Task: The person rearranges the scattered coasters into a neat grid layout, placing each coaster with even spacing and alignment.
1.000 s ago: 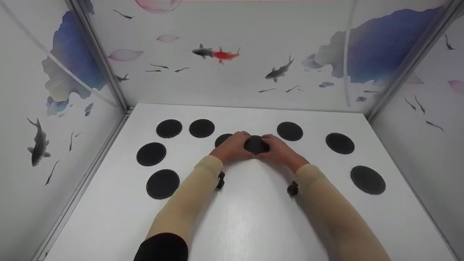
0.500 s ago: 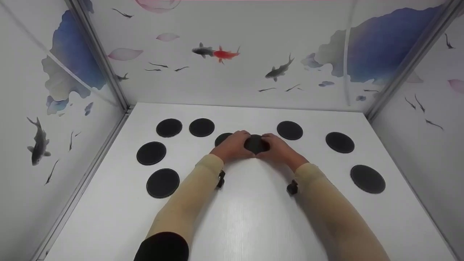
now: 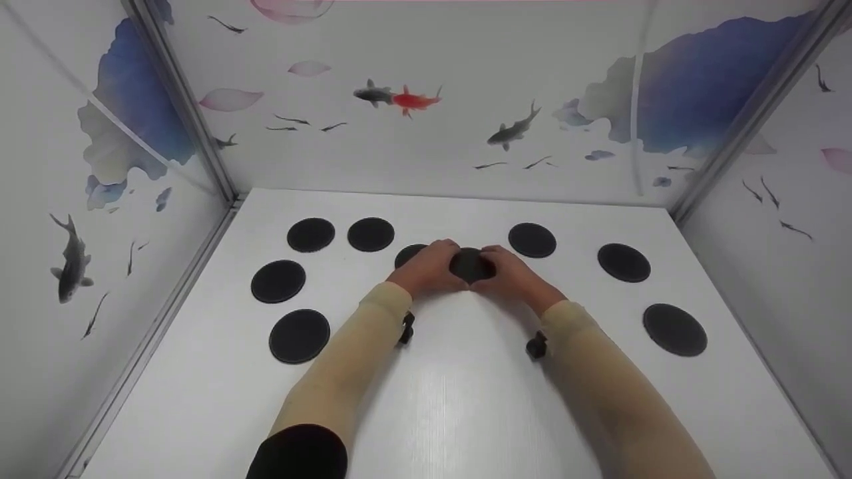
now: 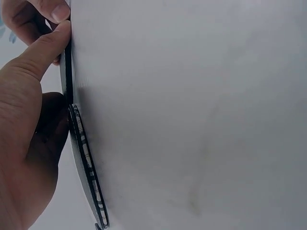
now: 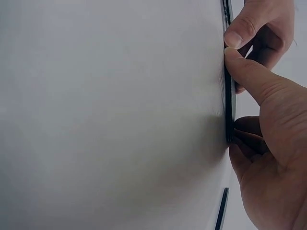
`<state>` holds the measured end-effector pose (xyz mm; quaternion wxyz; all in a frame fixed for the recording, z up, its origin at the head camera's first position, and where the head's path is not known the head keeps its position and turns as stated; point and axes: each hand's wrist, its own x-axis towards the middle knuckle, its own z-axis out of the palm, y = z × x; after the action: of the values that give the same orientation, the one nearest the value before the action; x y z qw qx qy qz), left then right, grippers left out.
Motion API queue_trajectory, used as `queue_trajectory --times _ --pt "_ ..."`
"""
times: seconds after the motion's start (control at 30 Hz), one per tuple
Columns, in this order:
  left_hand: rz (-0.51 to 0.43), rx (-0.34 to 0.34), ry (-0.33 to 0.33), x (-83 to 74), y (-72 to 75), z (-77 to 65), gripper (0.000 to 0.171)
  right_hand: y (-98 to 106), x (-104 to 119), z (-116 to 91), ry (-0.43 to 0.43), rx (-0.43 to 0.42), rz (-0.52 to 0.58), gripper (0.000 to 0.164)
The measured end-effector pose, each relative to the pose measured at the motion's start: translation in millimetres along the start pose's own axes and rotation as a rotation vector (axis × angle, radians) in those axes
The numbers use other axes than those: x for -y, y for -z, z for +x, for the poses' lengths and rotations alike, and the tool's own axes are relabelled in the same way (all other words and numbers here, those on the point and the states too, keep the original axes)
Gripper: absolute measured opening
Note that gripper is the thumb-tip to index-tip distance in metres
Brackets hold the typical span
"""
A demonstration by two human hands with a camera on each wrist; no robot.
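Observation:
A flat black round coaster (image 3: 471, 266) lies at the middle of the white table (image 3: 439, 399), framed by both hands. My left hand (image 3: 432, 269) curves round its left side, and my right hand (image 3: 509, 274) grips its right side. Both thumbs meet at the near edge, as the right wrist view shows with the coaster's thin dark rim (image 5: 229, 103) beneath them. A second black coaster (image 3: 407, 254) sits just left, partly hidden behind my left hand; its edge (image 4: 87, 165) shows close by the held one in the left wrist view.
Several more black coasters lie spread in an arc, among them a far right one (image 3: 532, 240), a near right one (image 3: 675, 330) and a near left one (image 3: 299, 336). White panels with painted fish, such as the back wall (image 3: 452, 153), enclose the table on three sides.

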<state>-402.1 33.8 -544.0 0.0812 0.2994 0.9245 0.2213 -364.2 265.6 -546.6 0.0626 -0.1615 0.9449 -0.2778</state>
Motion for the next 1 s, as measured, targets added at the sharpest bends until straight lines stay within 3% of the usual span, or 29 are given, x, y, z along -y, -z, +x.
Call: queue_trajectory --times 0.2,0.43,0.6,1.0 --pt "0.005 0.014 -0.008 -3.9 4.8 -6.1 0.079 -1 1 -3 -0.007 0.011 0.022 0.084" --pt "-0.027 0.003 -0.003 -11.9 25.9 -21.5 0.093 5 5 -11 0.011 -0.037 0.078 0.081" --pt "-0.024 0.002 -0.040 -9.9 32.4 -30.6 0.088 8 8 -20 0.065 -0.047 0.121 0.072" --pt "-0.057 -0.020 -0.135 -3.3 31.7 -46.6 0.072 9 7 -36 0.148 -0.063 0.145 0.066"
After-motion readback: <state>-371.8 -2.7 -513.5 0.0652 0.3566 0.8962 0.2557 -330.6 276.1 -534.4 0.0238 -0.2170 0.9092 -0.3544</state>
